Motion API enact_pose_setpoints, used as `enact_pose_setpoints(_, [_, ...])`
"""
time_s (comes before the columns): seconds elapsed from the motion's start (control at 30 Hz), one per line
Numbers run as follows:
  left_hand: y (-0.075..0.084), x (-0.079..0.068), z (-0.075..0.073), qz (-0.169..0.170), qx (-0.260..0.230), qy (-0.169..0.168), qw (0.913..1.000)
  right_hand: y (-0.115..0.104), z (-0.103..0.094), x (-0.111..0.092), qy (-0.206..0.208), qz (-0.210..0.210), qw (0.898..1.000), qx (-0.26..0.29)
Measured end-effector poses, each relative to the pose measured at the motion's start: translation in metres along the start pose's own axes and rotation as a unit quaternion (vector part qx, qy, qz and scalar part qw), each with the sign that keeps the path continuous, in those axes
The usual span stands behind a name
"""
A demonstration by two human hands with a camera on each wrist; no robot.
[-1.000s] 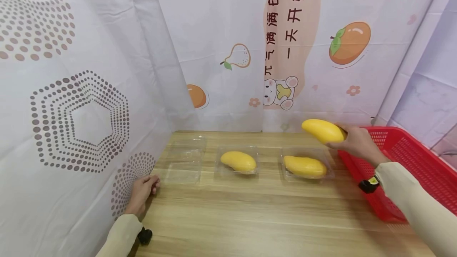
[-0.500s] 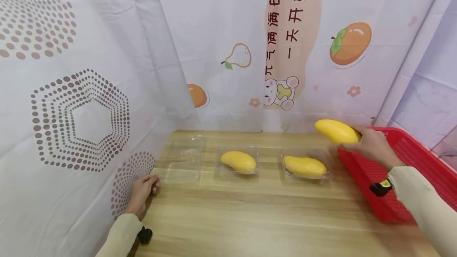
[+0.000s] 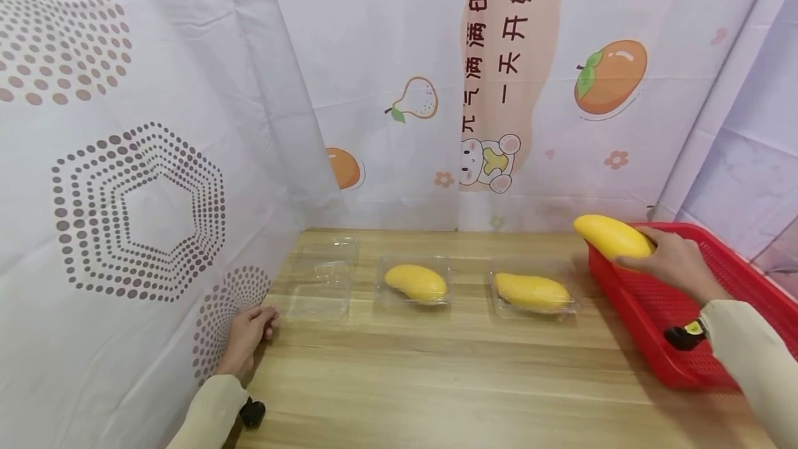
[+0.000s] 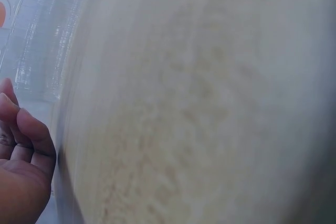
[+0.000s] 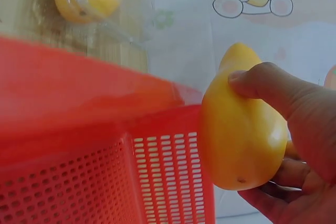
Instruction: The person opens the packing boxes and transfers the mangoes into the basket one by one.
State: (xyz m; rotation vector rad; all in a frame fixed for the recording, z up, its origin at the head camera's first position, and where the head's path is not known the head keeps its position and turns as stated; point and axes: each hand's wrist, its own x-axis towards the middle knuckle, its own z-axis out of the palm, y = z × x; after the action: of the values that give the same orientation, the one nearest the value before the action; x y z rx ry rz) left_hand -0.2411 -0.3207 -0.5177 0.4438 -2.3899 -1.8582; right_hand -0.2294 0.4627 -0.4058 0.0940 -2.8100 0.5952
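My right hand (image 3: 676,263) grips a yellow mango (image 3: 614,238) by its near end, thumb on one side and fingers beneath. In the right wrist view the mango (image 5: 241,129) hangs beside the basket's slotted end wall. The red plastic basket (image 3: 630,310) stands at the right of the table, its far left corner under the mango. Two other mangoes lie in clear plastic boxes: one mango (image 3: 416,283) in the middle, another mango (image 3: 533,292) nearer the basket. My left hand (image 3: 248,335) rests at the table's left edge, fingers loosely curled around nothing.
A clear plastic box (image 3: 321,289) with nothing in it stands at the back left of the wooden table (image 3: 436,380). White printed curtains (image 3: 386,179) hang behind the table and along its left side.
My right hand has carried the mango to the right, from beside the right-hand box to above the basket's far left corner, slightly lower. My left hand has stayed still.
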Motion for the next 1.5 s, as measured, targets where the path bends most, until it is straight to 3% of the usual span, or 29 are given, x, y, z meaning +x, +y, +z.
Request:
enact_pose_setpoints(0.47, [0.003,0.0,0.0,0.0,-0.007,-0.003,1.0,0.021,-0.005,-0.007,-0.042,0.031,0.999,0.003])
enact_pose_setpoints(0.83, [0.006,0.0,0.003,0.0,-0.009,0.0,1.0,0.032,-0.005,-0.016,-0.045,0.053,0.998,-0.004])
enact_pose_setpoints(1.5, [0.003,-0.002,0.004,-0.009,-0.007,0.01,0.9999,0.057,0.006,-0.022,-0.093,0.084,0.992,-0.001])
